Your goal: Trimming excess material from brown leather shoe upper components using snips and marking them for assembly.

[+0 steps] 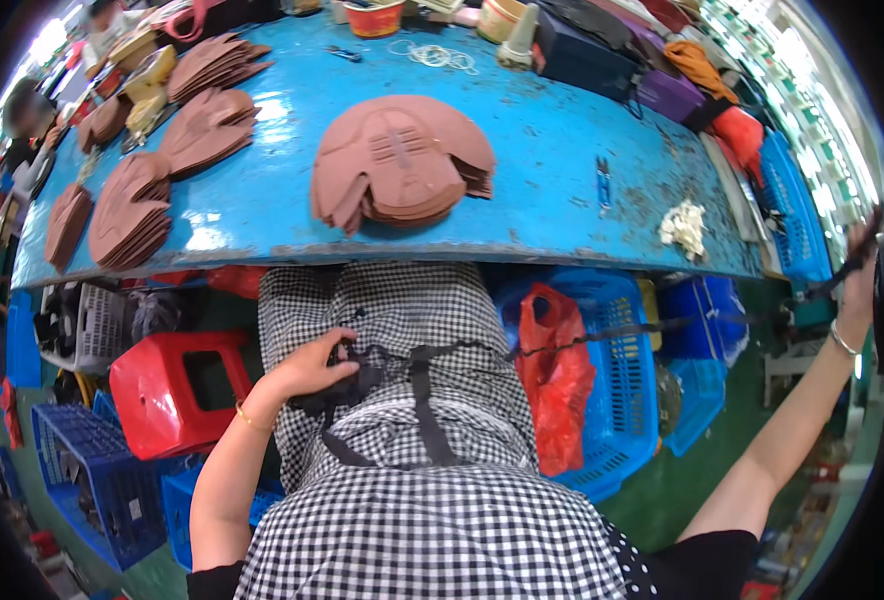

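Observation:
My left hand (310, 368) is above my lap, its fingers closed on a bunched black strap. From there the thin black strap (612, 328) stretches across to the far right, where my right hand (858, 285) grips it with the arm held out wide. Loose loops of the strap lie over my black-and-white checked apron (382, 540). On the blue table (542, 150) before me sits a stack of reddish-brown cut pieces (402, 165) with notched edges.
More brown stacks (207, 130) lie at the table's left. Blue-handled snips (603, 188) and a pale crumpled clump (682, 228) are at its right. Below stand a red stool (177, 395), a blue basket (622, 440) with a red bag (557, 390), and a blue crate (97, 490).

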### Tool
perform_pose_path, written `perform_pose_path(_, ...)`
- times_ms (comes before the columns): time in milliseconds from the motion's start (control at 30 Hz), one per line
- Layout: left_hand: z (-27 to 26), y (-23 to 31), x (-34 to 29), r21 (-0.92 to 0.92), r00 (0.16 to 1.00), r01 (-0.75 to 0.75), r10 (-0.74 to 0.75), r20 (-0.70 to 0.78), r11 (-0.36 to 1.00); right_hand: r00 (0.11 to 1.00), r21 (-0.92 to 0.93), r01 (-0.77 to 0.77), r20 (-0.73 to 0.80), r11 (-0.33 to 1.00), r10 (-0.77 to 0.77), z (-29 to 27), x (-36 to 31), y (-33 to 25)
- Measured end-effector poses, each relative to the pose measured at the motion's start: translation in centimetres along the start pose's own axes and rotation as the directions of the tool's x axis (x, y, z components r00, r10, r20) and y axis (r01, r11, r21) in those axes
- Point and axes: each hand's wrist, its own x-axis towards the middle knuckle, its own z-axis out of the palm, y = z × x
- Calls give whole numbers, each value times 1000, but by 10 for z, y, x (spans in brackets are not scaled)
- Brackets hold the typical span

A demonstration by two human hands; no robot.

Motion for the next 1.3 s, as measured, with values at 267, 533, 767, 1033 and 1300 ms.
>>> perform_pose_path(267,-43,202,-28,248,859,-468,503,-96,848,63,-10,639,997,769,-39,196,-223,-39)
perform_pose_path(533,-81,259,-39,-435,941,-318,336,-38,842,-57,81,419,996,904,-63,212,-225,-3)
perform_pose_path(767,-120,199,-44,-434,858,-159,341,384,887,-158,-386,-349,923,854,352,186,-251,28)
perform_pose_path(1033,-87,228,0,18,809,-585,582,87,811,-183,-303,-391,951,869,249,212,-268,43)
perform_pose_path(1300,-96,239,53,-208,883,-422,452,125,882,87,-249,-220,958,943,273,225,-262,74)
